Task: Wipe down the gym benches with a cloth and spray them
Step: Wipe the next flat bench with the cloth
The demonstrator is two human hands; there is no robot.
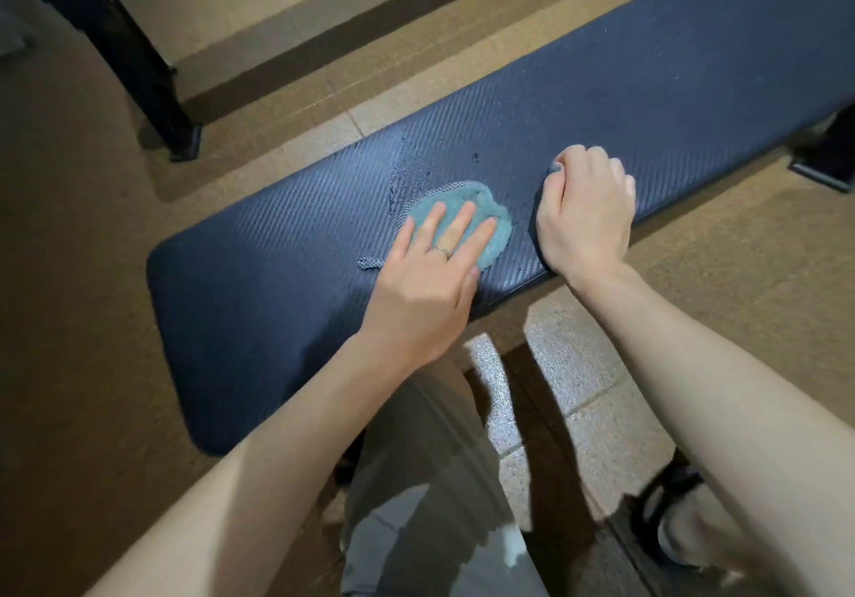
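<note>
Left hand flat on the teal cloth; right hand gripped the counter edge.

The left fingers lay straight and spread over the cloth, pressing it to the dark padded counter, and the cloth showed beyond the fingertips and to their right. Left of those fingers a wet, streaked patch marked the padding. The right fingers curled down over the counter near its nearer edge, just right of the cloth; something small and bluish peeked out by the forefinger (too hidden to name). Beyond both sets of fingers ran a tan floor and a black frame, cut off at the top. Below the wrists a grey trouser leg and a black sandal stood blurred.
</note>
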